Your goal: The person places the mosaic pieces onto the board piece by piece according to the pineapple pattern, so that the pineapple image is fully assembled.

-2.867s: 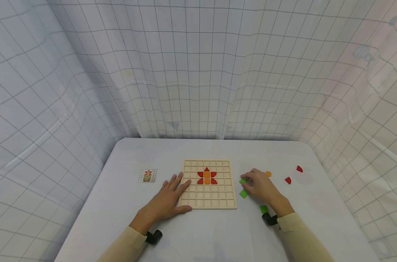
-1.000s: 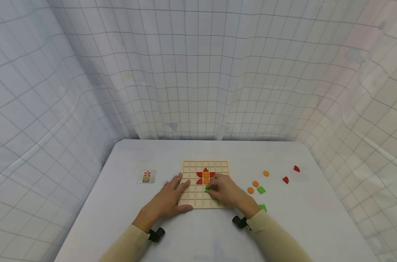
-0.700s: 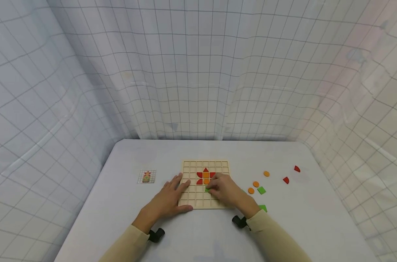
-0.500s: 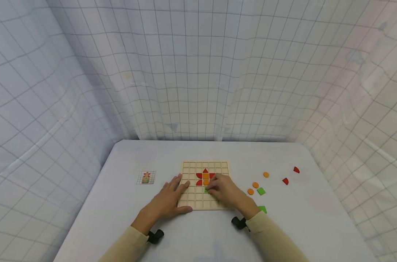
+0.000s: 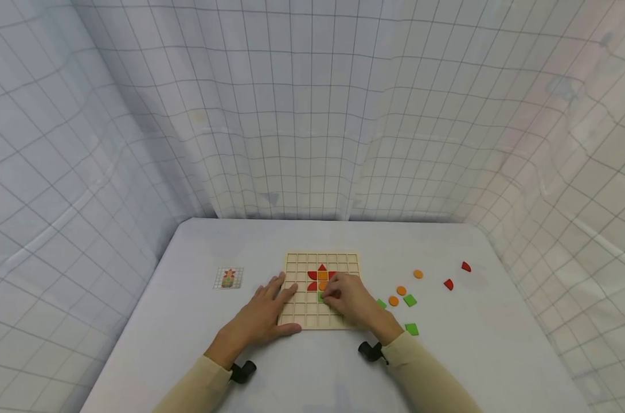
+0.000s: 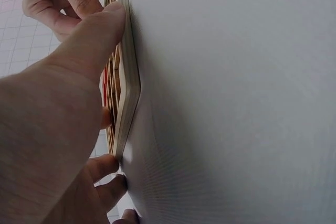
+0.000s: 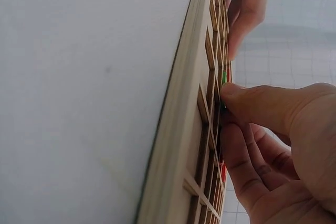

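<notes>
A wooden grid board [image 5: 297, 318] lies in the middle of the table. Red and orange pieces form a figure in its cells, with an orange square [image 5: 322, 276] below a red triangle [image 5: 321, 267]. My left hand [image 5: 258, 315] rests spread over the board's left edge, its thumb along the front left corner. In the head view, my right hand [image 5: 351, 298] pinches a green square tile [image 5: 320, 297] at the cell just below an orange disc [image 5: 323, 285]. The right wrist view shows the thumb [image 7: 236, 95] on that tile, down at the grid; the hand hides part of the figure.
Right of the board lie loose green squares [image 5: 410, 300], orange discs [image 5: 418, 274] and two red quarter-circle pieces [image 5: 465, 267]. A small gridded picture card [image 5: 229, 278] lies to the left. Gridded white curtains [image 5: 312, 143] enclose the table [image 5: 312, 373] at the back and sides.
My right hand has moved left from the loose pieces onto the board with a green square. Over the last second it stays at that cell, shifting only slightly. The left hand keeps its place.
</notes>
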Demonstrator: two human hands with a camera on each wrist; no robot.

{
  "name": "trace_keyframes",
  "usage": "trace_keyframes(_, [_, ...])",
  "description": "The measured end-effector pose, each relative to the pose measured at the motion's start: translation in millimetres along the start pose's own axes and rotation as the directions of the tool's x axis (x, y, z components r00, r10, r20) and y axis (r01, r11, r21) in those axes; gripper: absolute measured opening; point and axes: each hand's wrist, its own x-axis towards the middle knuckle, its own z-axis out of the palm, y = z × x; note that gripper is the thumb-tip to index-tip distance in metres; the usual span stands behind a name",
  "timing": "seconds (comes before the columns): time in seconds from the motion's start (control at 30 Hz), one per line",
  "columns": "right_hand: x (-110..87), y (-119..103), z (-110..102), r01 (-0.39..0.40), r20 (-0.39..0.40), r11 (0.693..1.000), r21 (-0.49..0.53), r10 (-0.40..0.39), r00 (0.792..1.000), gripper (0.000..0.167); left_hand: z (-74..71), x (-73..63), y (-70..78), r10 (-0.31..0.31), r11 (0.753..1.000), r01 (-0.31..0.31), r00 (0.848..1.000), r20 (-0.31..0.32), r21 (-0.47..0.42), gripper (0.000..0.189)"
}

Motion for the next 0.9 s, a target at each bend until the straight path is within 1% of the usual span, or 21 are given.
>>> trace_keyframes(0.13, [-1.2,0.2,-0.6,-0.007,-0.011,1.0,-0.001,0.007,1.0,0.005,-1.0,0.8,0.8,-0.001,1.0,0.001,1.0,0.01,0.0,0.102])
trace_keyframes(0.23, [-3.1,0.3,-2.7,-0.015,-0.02,1.0,0.011,0.015,1.0,0.006,-1.8,1.0,1.8,0.001,1.0,-0.001,1.0,0.004,0.0,0.102])
trace_keyframes(0.33, [-6.7,0.8,-5.4,-0.017,-0.017,1.0,0.021,0.017,1.0,0.007,-2.7,0.3,3.1,-0.001,1.0,0.001,1.0,0.002,-0.005,0.102])
trace_keyframes(0.47, [-12.3,3.4,-8.6,-0.009,-0.019,1.0,0.01,0.009,1.0,0.008,-3.8,-0.9,4.7,-0.003,1.0,0.003,1.0,0.001,-0.019,0.102])
trace_keyframes(0.63, [-18.1,8.9,-13.7,0.002,-0.046,1.0,-0.004,-0.002,0.999,0.009,-3.3,-1.5,5.5,-0.003,1.0,0.003,1.0,0.0,-0.024,0.102])
trace_keyframes(0.7, [-19.4,11.8,-16.8,0.019,-0.065,1.0,-0.017,-0.02,0.998,0.01,-2.5,-1.3,5.2,-0.007,1.0,0.007,1.0,0.003,-0.02,0.101])
trace_keyframes(0.9, [-26.1,25.5,-32.6,0.058,-0.121,0.998,-0.037,-0.062,0.991,0.011,-4.9,-3.4,5.8,-0.006,1.0,0.006,1.0,-0.002,-0.028,0.103])
